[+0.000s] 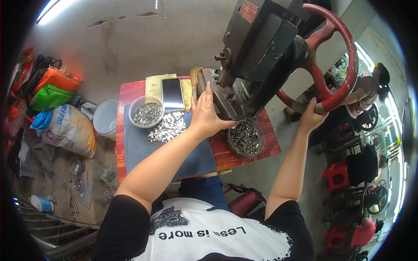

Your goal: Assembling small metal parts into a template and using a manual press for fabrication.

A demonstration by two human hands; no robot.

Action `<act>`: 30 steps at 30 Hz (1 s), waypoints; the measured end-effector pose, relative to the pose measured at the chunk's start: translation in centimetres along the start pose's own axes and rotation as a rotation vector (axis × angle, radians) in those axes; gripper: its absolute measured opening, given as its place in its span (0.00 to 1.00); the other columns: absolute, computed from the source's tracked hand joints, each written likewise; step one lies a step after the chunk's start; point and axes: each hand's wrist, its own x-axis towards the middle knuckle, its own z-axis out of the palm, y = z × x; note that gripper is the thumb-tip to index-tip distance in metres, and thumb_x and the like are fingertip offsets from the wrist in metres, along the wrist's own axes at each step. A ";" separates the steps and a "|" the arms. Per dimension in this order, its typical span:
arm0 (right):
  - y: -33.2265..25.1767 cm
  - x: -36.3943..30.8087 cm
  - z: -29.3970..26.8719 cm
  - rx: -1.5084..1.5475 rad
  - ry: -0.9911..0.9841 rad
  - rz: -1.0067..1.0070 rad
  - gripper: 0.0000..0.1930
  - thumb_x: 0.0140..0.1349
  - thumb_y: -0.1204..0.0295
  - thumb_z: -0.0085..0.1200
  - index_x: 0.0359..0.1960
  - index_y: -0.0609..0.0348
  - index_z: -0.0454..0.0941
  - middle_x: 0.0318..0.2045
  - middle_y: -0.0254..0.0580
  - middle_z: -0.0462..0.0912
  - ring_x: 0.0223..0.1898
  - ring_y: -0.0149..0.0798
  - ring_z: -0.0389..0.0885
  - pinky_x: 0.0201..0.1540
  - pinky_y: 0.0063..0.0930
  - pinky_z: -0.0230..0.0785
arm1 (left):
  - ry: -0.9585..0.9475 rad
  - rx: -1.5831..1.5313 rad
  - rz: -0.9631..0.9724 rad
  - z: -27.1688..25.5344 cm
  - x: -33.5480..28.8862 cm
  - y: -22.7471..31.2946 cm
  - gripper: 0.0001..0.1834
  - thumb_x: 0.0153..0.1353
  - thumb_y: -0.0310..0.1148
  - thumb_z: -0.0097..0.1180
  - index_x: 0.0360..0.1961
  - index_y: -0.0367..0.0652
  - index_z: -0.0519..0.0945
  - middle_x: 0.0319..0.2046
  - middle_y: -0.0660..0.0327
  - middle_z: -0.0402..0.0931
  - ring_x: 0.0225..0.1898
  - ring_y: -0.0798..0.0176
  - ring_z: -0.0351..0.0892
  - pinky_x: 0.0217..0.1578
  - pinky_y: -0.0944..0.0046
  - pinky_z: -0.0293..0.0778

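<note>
My right hand (311, 117) is wrapped round the lower rim of the red handwheel (348, 82) on a dark green hand press (261, 48). At the press's metal die block (224, 102), my left hand (206, 114) is spread, forefinger stretched up and thumb out to the right. I see nothing held in it, though its palm side is hidden. Below that thumb stands a clear round tub (246, 138) full of small dark metal parts. To the left are a pile of small silvery pieces (169, 127) on a blue mat (191, 154) and a clear bowl (148, 112) of small metal parts.
A phone (173, 93) lies on a yellow cloth (156, 85), beside a brush (194, 80). White bucket (106, 118), stuffed sack (69, 130) and bags are left of the red-topped table (130, 93). Red stools (336, 176) and people at other presses are at right.
</note>
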 end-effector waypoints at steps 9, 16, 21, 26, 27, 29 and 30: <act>-11.3 -10.3 2.9 -0.124 -0.746 -0.538 0.15 0.55 0.70 0.62 0.45 0.55 0.80 0.46 0.44 0.78 0.55 0.53 0.71 0.57 0.49 0.60 | 0.029 0.050 0.080 0.6 -0.3 -0.9 0.81 0.32 0.58 0.79 0.74 0.30 0.36 0.67 0.43 0.57 0.72 0.44 0.52 0.71 0.35 0.36; -8.9 -10.8 4.3 -0.031 -1.032 -0.480 0.15 0.51 0.72 0.62 0.42 0.53 0.83 0.46 0.41 0.78 0.50 0.47 0.76 0.56 0.48 0.60 | -0.025 0.080 0.043 0.3 0.4 0.6 0.79 0.32 0.57 0.79 0.74 0.31 0.37 0.67 0.44 0.57 0.72 0.44 0.51 0.71 0.34 0.36; -10.9 -9.9 2.1 0.149 -1.011 -0.113 0.16 0.61 0.68 0.60 0.50 0.57 0.81 0.46 0.48 0.78 0.50 0.54 0.77 0.53 0.44 0.66 | 0.087 0.144 0.347 -1.2 0.2 1.8 0.76 0.31 0.47 0.81 0.74 0.30 0.41 0.67 0.44 0.60 0.72 0.44 0.55 0.72 0.38 0.39; -9.4 -9.0 -2.2 0.288 -1.303 0.386 0.16 0.70 0.65 0.51 0.49 0.66 0.78 0.38 0.56 0.83 0.43 0.56 0.82 0.47 0.38 0.71 | 0.017 0.065 0.548 0.6 -1.5 5.1 0.78 0.27 0.47 0.82 0.74 0.31 0.43 0.66 0.44 0.62 0.72 0.44 0.56 0.72 0.36 0.36; -8.8 -9.1 -2.7 0.294 -1.273 0.435 0.16 0.69 0.65 0.51 0.48 0.67 0.78 0.33 0.58 0.83 0.41 0.55 0.83 0.46 0.38 0.71 | -0.008 0.064 0.551 1.2 -1.8 5.6 0.78 0.26 0.47 0.82 0.74 0.31 0.43 0.66 0.44 0.62 0.72 0.44 0.56 0.72 0.35 0.36; -8.3 -9.1 -3.8 0.144 -1.237 0.413 0.16 0.69 0.64 0.52 0.47 0.67 0.78 0.35 0.58 0.83 0.41 0.55 0.83 0.46 0.39 0.71 | -0.050 0.092 0.547 1.7 -2.0 5.9 0.77 0.27 0.46 0.82 0.74 0.30 0.44 0.67 0.46 0.62 0.73 0.45 0.55 0.71 0.32 0.36; -8.2 -9.4 -4.4 -0.001 -1.200 0.396 0.16 0.69 0.64 0.52 0.47 0.67 0.79 0.36 0.59 0.83 0.42 0.55 0.83 0.46 0.39 0.71 | -0.120 0.161 0.539 1.5 -2.3 5.8 0.77 0.28 0.46 0.82 0.74 0.30 0.44 0.67 0.46 0.62 0.73 0.46 0.55 0.71 0.32 0.35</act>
